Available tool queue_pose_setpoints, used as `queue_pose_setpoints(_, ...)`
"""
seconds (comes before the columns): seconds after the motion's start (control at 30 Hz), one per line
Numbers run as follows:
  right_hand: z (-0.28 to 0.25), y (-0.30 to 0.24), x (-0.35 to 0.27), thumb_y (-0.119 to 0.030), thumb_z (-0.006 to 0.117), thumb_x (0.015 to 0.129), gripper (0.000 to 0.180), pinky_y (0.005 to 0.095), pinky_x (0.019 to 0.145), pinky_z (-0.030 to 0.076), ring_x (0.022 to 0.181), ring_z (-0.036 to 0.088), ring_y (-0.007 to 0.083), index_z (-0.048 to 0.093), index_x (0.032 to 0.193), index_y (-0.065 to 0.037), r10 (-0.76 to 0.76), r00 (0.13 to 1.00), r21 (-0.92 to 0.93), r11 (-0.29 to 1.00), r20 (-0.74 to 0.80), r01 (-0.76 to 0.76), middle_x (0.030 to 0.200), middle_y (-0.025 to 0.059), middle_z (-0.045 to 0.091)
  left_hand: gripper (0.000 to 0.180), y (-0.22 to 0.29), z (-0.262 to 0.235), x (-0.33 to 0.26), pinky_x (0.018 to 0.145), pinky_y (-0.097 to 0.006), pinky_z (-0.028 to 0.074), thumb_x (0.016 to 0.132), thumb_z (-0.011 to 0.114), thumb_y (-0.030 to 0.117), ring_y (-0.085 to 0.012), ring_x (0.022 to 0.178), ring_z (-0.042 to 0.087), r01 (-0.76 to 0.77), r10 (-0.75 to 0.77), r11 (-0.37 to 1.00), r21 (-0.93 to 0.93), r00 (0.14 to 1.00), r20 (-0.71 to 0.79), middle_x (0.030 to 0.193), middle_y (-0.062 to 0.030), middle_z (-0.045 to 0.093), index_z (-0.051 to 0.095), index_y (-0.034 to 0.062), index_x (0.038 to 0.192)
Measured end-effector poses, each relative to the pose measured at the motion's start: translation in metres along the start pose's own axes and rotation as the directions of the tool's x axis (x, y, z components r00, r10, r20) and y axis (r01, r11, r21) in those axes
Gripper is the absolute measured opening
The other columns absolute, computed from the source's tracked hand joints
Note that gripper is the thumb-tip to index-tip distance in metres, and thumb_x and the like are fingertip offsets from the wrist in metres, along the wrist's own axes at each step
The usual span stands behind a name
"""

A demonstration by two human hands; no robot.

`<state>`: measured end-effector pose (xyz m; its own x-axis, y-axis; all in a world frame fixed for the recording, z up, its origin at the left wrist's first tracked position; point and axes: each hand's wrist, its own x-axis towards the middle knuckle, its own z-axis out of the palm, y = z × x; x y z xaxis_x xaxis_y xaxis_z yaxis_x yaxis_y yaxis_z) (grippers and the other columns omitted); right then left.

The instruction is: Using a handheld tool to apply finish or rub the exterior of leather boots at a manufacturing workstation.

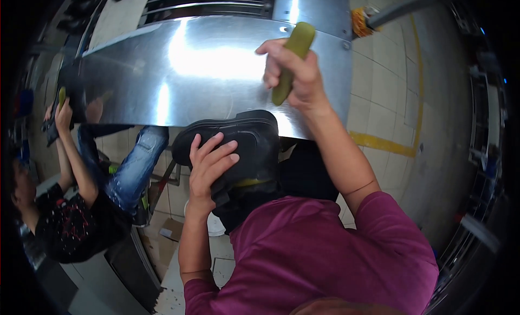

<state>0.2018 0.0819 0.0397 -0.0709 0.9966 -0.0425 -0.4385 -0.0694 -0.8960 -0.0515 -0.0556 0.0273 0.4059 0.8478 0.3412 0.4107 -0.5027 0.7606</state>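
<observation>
A black boot (249, 139) lies on its side against the near edge of the metal table, its sole turned away from me and its toe to the left. My left hand (208, 166) presses on the boot's side with fingers a little spread, steadying it. A yellow-green strip (252, 182) shows by the boot's opening. Raised over the table to the right of the boot, my right hand (295, 71) grips an olive-green oblong bar (300, 39) with rounded ends. The bar is apart from the boot, and its exact kind cannot be made out.
The shiny metal table (216, 87) spans the front, with metal rails (211, 1) behind it. A co-worker (65, 217) sits at the left, holding a dark item and a similar green bar. A cardboard box (169, 231) sits on the floor; a grey pole (403, 11) stands far right.
</observation>
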Motion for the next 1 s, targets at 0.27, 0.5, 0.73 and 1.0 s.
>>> queue_pose_setpoints(0.27,-0.078,-0.031,-0.072,-0.019,0.065,0.098,0.025,0.0264,0.048,0.039,0.048,0.045,0.0092,0.066,0.112,0.002,-0.015,0.987,0.122,0.992,-0.161,0.035,0.058,-0.0019,0.043,0.035,0.006,0.05,0.05,0.125,-0.06,0.014,0.075,0.078,0.019,-0.0368,0.142,0.049,-0.108,0.081,0.978,0.176,0.984,0.157,0.136,-0.0051,0.067,0.077,0.0197,0.111)
queue_pose_setpoints(0.5,-0.081,-0.005,-0.09,-0.018,0.065,0.1,0.017,0.0261,0.048,0.036,0.048,0.043,0.0091,0.066,0.101,-0.001,0.044,0.983,0.224,0.975,-0.177,-0.003,0.058,-0.0005,0.044,0.039,0.013,0.059,0.05,0.126,-0.059,0.01,0.072,0.082,0.026,-0.0362,0.147,0.043,-0.093,0.056,0.979,0.184,0.979,0.197,0.139,-0.0048,0.065,0.077,0.0202,0.11)
queue_pose_setpoints(0.73,-0.061,-0.022,-0.075,-0.016,0.07,0.097,0.017,0.0218,0.045,0.033,0.049,0.042,0.0054,0.067,0.101,0.0,0.028,0.988,0.047,0.999,-0.151,-0.021,0.062,-0.002,0.048,0.04,0.011,0.059,0.048,0.126,-0.056,0.004,0.075,0.084,0.029,-0.0349,0.15,0.038,-0.099,0.076,0.99,0.096,0.973,0.22,0.141,-0.0039,0.063,0.077,0.0226,0.114)
queue_pose_setpoints(1.0,-0.033,-0.03,-0.037,-0.018,0.075,0.093,0.02,0.0214,0.044,0.029,0.046,0.039,0.0038,0.067,0.1,-0.001,0.205,0.976,-0.178,0.96,-0.076,-0.215,0.06,-0.0044,0.047,0.04,0.0,0.053,0.053,0.126,-0.053,0.0,0.077,0.084,0.024,-0.0323,0.149,0.039,-0.103,0.098,0.995,0.009,0.967,0.236,0.141,0.0002,0.064,0.077,0.0245,0.117)
